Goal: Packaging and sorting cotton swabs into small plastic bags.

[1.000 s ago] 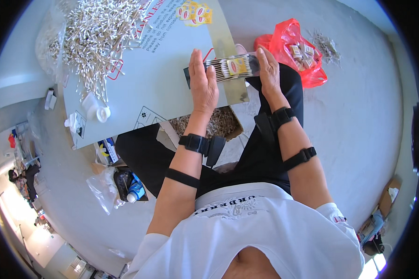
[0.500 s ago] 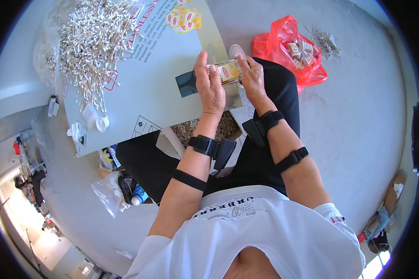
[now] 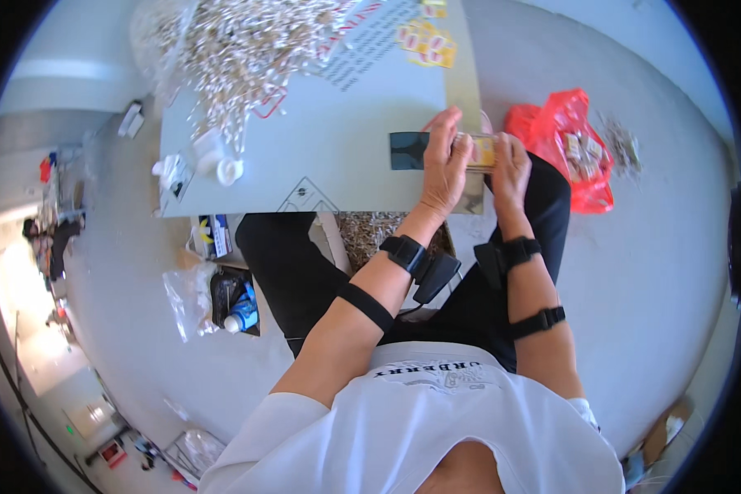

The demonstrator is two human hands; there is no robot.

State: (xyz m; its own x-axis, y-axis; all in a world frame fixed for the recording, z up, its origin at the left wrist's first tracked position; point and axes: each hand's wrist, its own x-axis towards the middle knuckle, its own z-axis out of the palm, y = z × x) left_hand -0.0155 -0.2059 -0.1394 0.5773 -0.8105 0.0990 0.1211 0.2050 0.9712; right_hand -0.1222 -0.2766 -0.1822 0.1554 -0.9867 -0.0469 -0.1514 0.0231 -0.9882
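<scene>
Between my two hands, over the right edge of the table, is a small bundle of cotton swabs (image 3: 482,151) with a yellow label on it. My left hand (image 3: 445,171) grips the bundle's left end, thumb on top. My right hand (image 3: 510,169) is closed on its right end, the fingers partly hidden. Left of my left hand, a dark rectangular patch (image 3: 406,151) lies on the table. A large pile of loose cotton swabs (image 3: 251,58) spreads over the far left of the tabletop. Several yellow labels (image 3: 426,45) lie near the far right edge.
A white bottle (image 3: 208,151) lies on the pale table (image 3: 337,156). On the floor to the right sits a red plastic bag (image 3: 594,193) holding swab packs, beside scattered swabs (image 3: 622,148). Beneath the table edge is a box of swabs (image 3: 370,239). A blue bottle (image 3: 244,311) stands lower left.
The whole view has shifted and turned, so the table and bag appear farther right. Both hands stay on the bundle, and the fingers now cover more of its ends.
</scene>
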